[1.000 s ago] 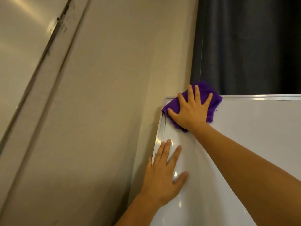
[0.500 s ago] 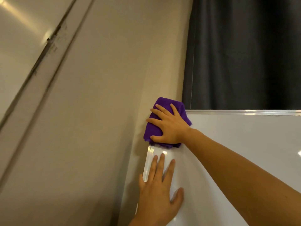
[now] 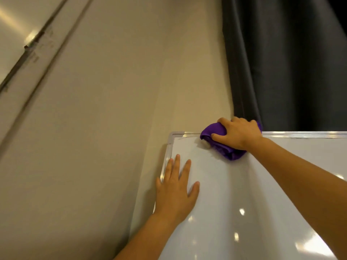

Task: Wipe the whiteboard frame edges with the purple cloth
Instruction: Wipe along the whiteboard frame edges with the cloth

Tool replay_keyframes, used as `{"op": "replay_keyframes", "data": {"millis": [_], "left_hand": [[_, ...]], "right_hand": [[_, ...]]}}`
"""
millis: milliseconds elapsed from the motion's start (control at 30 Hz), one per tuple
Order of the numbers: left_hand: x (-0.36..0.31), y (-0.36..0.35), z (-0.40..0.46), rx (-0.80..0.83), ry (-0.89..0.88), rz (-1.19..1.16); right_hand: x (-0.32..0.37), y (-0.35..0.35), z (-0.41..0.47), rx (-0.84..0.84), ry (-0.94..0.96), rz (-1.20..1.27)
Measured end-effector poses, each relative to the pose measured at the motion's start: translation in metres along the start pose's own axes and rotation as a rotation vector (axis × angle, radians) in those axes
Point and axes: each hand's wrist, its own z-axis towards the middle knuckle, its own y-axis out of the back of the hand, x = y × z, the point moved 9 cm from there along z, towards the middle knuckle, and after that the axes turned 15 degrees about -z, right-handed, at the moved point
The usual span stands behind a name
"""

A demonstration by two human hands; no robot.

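The right hand [image 3: 239,135] is clamped over a bunched purple cloth [image 3: 216,136], fingers hooked over the top of the wad and thumb pinning its lower front, so the cloth is pressed onto the top edge of the white glossy whiteboard [image 3: 262,194]. The wad straddles the silver metal frame [image 3: 304,135] just right of the board's top-left corner, part of it hanging down onto the white surface and part reaching behind the rim, where it cannot be seen. The left hand [image 3: 176,190] lies flat and spread on the board near its left edge, holding nothing, fingertips pointing up toward the corner; it appears to brace the board against the push of the wiping.

Behind the top edge hangs a dark grey pleated curtain [image 3: 291,62], and a beige wall [image 3: 131,91] runs along the left side.

The step in hand looks like the wipe along the top rail, starting close to the corner. Most of that rail stretches bare to the right, so the next move probably calls for sliding the cloth rightward along it with steady downward pressure, keeping the fabric wrapped over the rim rather than drifting onto the writing surface, while the flat hand holds the board steady.
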Motion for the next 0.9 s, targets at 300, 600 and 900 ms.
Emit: {"op": "replay_keyframes", "data": {"millis": [300,600,900], "left_hand": [[0.005,-0.008,0.001,0.032,0.093,0.032],[0.006,-0.009,0.002,0.086,0.101,0.000],[-0.004,-0.007,0.000,0.085,0.082,-0.033]], "right_hand": [[0.106,0.024,0.030,-0.013,-0.113,0.101],[0.175,0.040,0.043,-0.064,0.518,0.014],[0.155,0.030,0.054,0.108,0.432,0.115]]}}
